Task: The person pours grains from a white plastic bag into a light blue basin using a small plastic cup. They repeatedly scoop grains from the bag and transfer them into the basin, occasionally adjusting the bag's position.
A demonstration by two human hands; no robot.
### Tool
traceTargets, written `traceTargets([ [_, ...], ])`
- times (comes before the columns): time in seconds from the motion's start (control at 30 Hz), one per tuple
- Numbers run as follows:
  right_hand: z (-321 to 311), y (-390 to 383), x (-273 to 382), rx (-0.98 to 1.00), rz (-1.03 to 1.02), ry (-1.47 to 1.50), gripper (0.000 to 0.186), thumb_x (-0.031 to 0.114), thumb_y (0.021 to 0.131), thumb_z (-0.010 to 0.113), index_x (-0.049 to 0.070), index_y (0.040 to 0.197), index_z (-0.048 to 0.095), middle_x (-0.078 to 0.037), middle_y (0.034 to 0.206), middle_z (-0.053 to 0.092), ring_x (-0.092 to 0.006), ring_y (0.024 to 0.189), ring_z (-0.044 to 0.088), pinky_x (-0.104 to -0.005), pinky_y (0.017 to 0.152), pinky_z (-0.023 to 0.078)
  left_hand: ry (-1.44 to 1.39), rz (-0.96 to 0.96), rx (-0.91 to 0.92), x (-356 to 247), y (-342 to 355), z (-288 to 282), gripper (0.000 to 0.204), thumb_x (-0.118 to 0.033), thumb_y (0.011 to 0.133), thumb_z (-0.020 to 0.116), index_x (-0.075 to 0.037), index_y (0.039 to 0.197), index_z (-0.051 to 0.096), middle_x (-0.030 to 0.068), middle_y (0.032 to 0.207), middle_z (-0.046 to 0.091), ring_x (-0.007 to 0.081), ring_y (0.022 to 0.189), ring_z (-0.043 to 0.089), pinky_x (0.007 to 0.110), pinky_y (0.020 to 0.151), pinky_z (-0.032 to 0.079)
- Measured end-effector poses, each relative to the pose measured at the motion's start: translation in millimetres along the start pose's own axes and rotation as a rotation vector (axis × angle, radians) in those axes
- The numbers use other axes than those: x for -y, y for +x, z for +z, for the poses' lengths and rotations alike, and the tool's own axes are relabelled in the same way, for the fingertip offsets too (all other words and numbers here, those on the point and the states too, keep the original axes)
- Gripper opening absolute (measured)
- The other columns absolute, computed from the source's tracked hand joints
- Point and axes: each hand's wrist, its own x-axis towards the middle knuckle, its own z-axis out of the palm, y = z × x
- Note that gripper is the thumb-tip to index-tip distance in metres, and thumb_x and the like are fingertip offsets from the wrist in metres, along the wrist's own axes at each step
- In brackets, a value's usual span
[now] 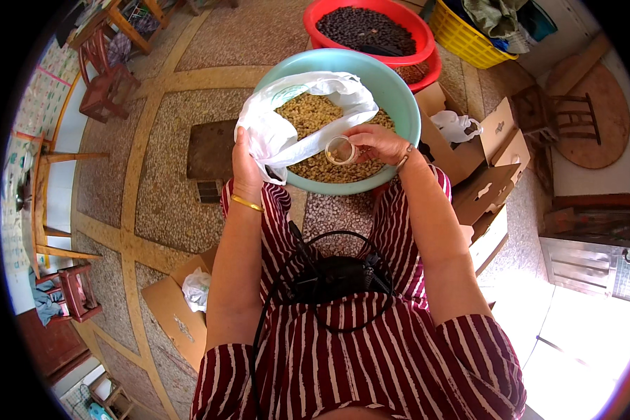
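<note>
plastic bag [294, 115] gripped by left hand [247, 162] over teal basin [399, 91]; right hand [374, 143] clasps small clear cup [340, 150] above beans [322, 168].

You are sitting in what is looking like a lived-in home room. A terrazzo floor [154, 175] with inlaid bands is spreading around you, small wooden chairs [105, 73] are standing at its edges, opened cardboard boxes [493, 150] are lying about, a yellow basket [465, 35] is holding clothes, and plastic basins [399, 105] of dried beans are resting by your knees.
</note>
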Motion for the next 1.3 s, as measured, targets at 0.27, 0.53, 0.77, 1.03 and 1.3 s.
traceTargets([
  [0.27,-4,-2,3,-0.286,-0.243,0.275,0.043,0.024,0.084,0.058,0.0,0.118,0.05,-0.006,0.098,0.06,-0.0119,0.08,0.058,-0.0263,0.066,0.05,0.024,-0.011,0.002,-2,-1,2,0.058,-0.043,0.094,0.036,0.006,0.124,0.042,0.0136,0.117,0.053,0.0213,0.105,0.054,0.033,0.091,0.042],
  [0.53,10,33,-1,-0.778,-0.632,-0.567,0.041,0.02,0.074,0.068,0.005,0.11,0.057,-0.01,0.099,0.059,-0.0212,0.09,0.058,-0.0314,0.08,0.048,0.029,-0.037,0.001,-3,-2,-1,0.056,-0.041,0.094,0.037,0.005,0.124,0.042,0.0127,0.117,0.053,0.0208,0.104,0.054,0.032,0.09,0.043],
  [0.77,23,39,8,-0.843,-0.893,-1.003,0.05,0.01,0.064,0.071,0.013,0.112,0.055,-0.011,0.12,0.05,-0.0341,0.107,0.047,-0.0417,0.09,0.043,0.033,-0.029,-0.002,-4,-3,3,0.057,-0.043,0.094,0.037,0.006,0.124,0.042,0.0125,0.117,0.053,0.0201,0.105,0.053,0.031,0.09,0.042],
  [1.03,29,27,20,-0.871,-1.034,-1.104,0.049,0.007,0.063,0.072,0.013,0.109,0.057,-0.009,0.12,0.051,-0.0318,0.105,0.049,-0.0402,0.091,0.043,0.035,-0.029,0.002,-3,-2,3,0.057,-0.043,0.094,0.037,0.006,0.123,0.042,0.0125,0.117,0.053,0.0201,0.105,0.053,0.032,0.091,0.042],
  [1.3,20,16,3,-0.719,-0.713,-0.395,0.04,0.015,0.073,0.069,0.007,0.11,0.057,-0.011,0.103,0.058,-0.0197,0.09,0.058,-0.0301,0.079,0.048,0.02,-0.022,0.019,-2,-2,-2,0.058,-0.043,0.094,0.038,0.006,0.124,0.042,0.0123,0.117,0.053,0.02,0.105,0.053,0.032,0.091,0.042],
])
